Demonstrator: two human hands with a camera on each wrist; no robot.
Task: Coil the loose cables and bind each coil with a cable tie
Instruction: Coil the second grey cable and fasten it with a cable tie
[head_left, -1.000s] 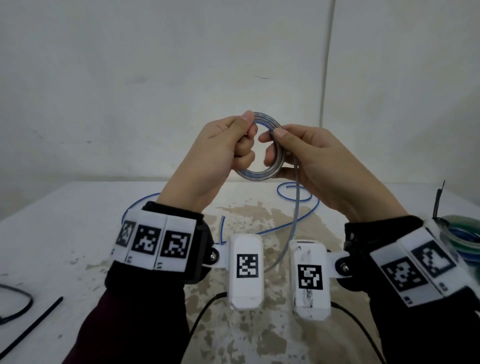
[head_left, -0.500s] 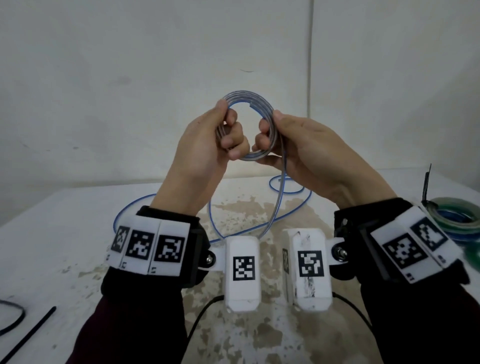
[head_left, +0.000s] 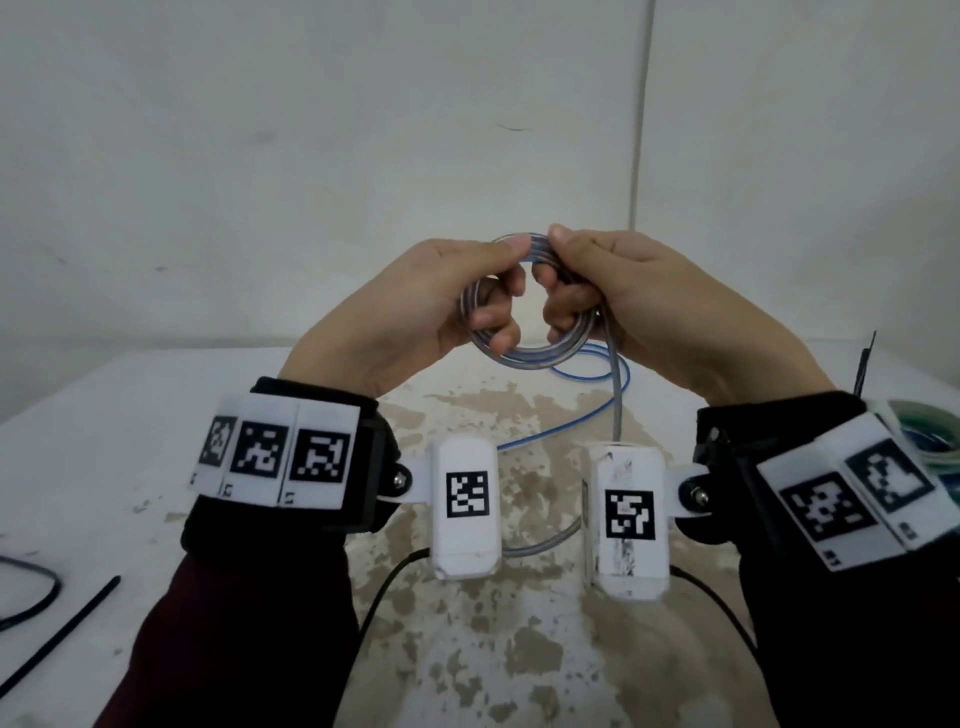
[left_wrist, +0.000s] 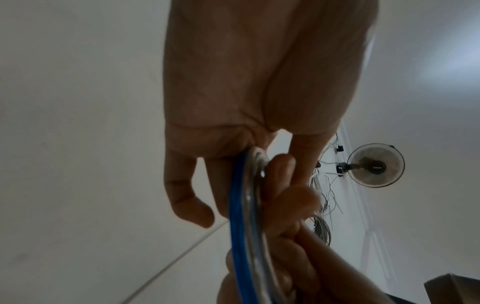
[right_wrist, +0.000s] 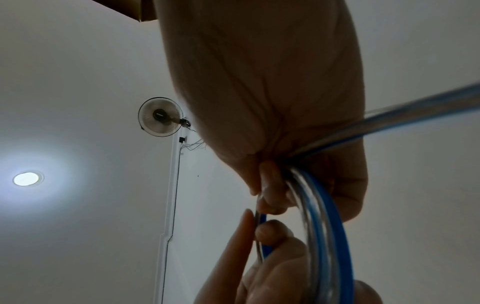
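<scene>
Lowered since a moment ago, both my left hand (head_left: 415, 306) and right hand (head_left: 628, 306) are gripping the blue-striped clear cable coil (head_left: 535, 353); I am judging another loop from the trailing tail (head_left: 617, 400) comes next.

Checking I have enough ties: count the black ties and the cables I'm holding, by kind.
Black cable ties: 3 (straight one, curved one, upright one)
Blue cable, gripped by left hand and right hand: 1
Total: 4
</scene>
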